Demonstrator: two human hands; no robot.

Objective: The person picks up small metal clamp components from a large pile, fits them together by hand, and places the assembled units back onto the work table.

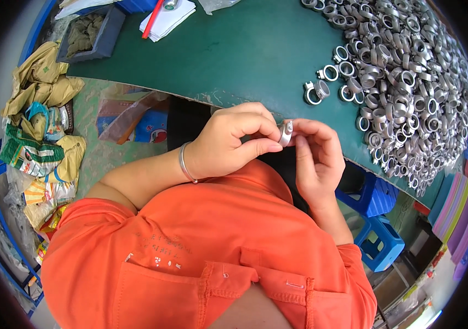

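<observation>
Between my two hands, just off the near edge of the green table, is a small silver-grey metal ring clamp (285, 133) with a lug on its rim. My left hand (236, 134) pinches it from the left between thumb and fingers. From the other side, my right hand (317, 156) holds it with curled fingers and thumb. Both hands are closed on the same ring, and the fingertips hide part of it. A large heap of similar metal ring clamps (404, 82) lies on the table to the right, with a few loose ones (315, 92) at its near left.
The green table (234, 49) stretches ahead. At its far left sit a grey bin (94, 35) with crumpled cloth, white paper (169, 21) and a red pen (152, 20). Blue plastic stools (381, 241) stand low at right. Crumpled sacks (42, 159) pile at left.
</observation>
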